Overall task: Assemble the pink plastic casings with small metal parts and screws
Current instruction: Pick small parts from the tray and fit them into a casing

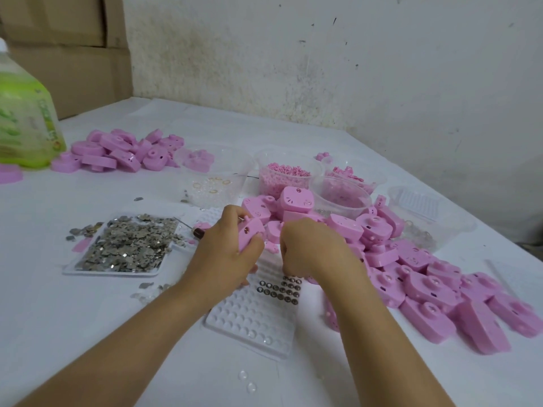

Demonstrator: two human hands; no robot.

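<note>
My left hand (226,248) grips a pink plastic casing (248,235) upright above a white dimpled tray (258,315). My right hand (308,248) hovers just right of it, its fingers curled down toward the tray; what they pinch is hidden. A few rows of small round metal parts (280,289) sit in the tray's dimples. A flat white tray holds a heap of small metal plates (126,245) to the left. A big pile of pink casings (426,286) spreads to the right.
A second pile of pink casings (123,151) lies at the back left beside a green bottle (23,113). Clear tubs hold pink pellets (283,174), pink pieces (340,195) and rings (213,183). A small screwdriver (191,227) lies behind my left hand. Cardboard boxes (67,45) stand against the wall.
</note>
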